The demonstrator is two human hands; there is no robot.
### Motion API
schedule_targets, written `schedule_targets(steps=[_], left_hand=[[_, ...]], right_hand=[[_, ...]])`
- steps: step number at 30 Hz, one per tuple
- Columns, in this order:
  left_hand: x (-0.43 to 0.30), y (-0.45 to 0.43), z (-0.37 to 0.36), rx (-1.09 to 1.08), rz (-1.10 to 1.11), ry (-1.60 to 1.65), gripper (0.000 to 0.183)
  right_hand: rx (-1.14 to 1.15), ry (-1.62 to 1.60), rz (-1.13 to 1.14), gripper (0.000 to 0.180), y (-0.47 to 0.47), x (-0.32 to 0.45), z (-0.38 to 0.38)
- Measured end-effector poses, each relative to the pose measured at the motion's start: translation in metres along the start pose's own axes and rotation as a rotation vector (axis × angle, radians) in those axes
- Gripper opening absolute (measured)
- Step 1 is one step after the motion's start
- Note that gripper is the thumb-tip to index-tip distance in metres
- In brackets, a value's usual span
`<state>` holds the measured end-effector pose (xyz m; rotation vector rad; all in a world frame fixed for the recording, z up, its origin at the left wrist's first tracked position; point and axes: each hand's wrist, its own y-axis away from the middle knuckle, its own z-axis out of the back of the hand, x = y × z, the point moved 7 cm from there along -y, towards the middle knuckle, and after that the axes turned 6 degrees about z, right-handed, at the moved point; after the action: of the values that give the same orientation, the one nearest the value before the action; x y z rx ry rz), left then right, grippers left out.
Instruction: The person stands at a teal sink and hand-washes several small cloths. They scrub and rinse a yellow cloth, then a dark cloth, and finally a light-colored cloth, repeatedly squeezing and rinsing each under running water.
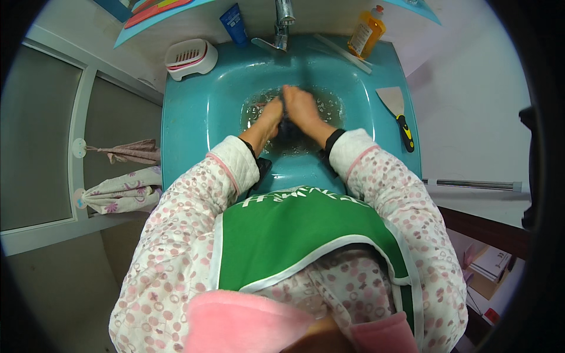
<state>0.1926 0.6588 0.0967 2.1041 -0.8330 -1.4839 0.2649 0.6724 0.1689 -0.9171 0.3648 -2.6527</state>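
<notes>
Both hands are together over the soapy water (326, 108) in the basin of a teal sink (229, 92). My left hand (270, 114) grips a dark, wet item that looks like cloth (289, 130). Close against it, my right hand (302, 106) is closed on the same cloth, slightly higher in the view. The cloth hangs between and below the hands into the bubbly water, and its lower part is blurred. Something small and reddish (260, 104) shows in the water left of my left hand.
A chrome faucet (282, 26) stands behind the basin. On the rim are a white soap dish (192, 57), a blue tube (235, 25), an orange soap bottle (366, 33), a clear strip (344, 53) and a scraper (399, 117). Towels (128, 192) hang at left.
</notes>
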Motion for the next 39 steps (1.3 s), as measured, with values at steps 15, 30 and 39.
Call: schedule_targets(steps=[15,30,39], left_hand=[[0.020,0.000,0.024,-0.066,-0.053,-1.909,0.046],[-0.020,0.004,0.019,0.116,0.163,0.103,0.078],[-0.008,-0.008,-0.011,0.150,0.034,0.302,0.048]], right_hand=[[0.704,0.209,-0.006,0.042,0.045,-0.076,-0.060],[0.275,-0.663,-0.070,0.029,-0.023,0.019,0.032],[0.017,-0.243,-0.158,0.038,-0.020,-0.021,-0.016]])
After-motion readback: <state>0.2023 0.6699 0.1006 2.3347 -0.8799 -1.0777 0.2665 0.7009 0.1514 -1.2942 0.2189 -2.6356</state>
